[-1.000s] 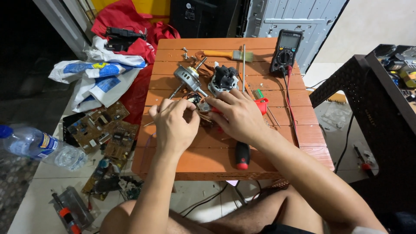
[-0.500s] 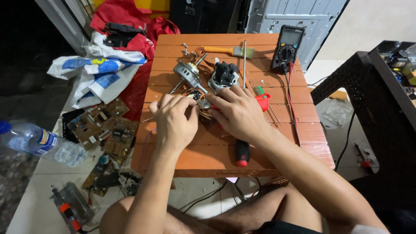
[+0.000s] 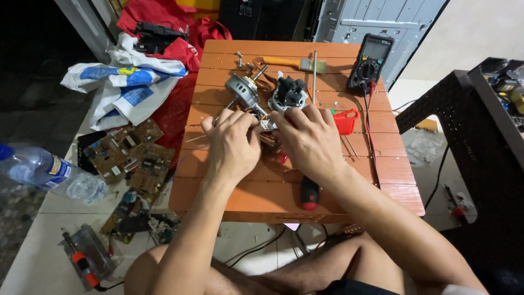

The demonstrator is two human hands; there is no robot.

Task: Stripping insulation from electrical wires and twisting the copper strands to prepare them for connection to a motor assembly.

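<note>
Both my hands meet over a small part with copper windings (image 3: pixel 269 137) at the middle of the low orange table (image 3: pixel 229 191). My left hand (image 3: pixel 232 145) pinches it from the left, my right hand (image 3: pixel 311 142) grips it from the right. Most of the part is hidden under my fingers. Just beyond my fingers lie a metal motor rotor with a shaft (image 3: pixel 243 90) and a white and black motor housing (image 3: pixel 288 93). A black and red screwdriver handle (image 3: pixel 310 192) lies under my right wrist.
A multimeter (image 3: pixel 370 64) with a red lead sits at the table's far right, a brush (image 3: pixel 292 63) and a thin rod (image 3: pixel 314 76) beside it, a small red cup (image 3: pixel 345 120) near my right hand. Circuit boards (image 3: pixel 128 155), a plastic bottle (image 3: pixel 52 175) and bags (image 3: pixel 128 87) lie on the floor left.
My hands stay closed on the part; the fingers shift slightly. The camera view has drifted, so the table sits a little lower in the frame.
</note>
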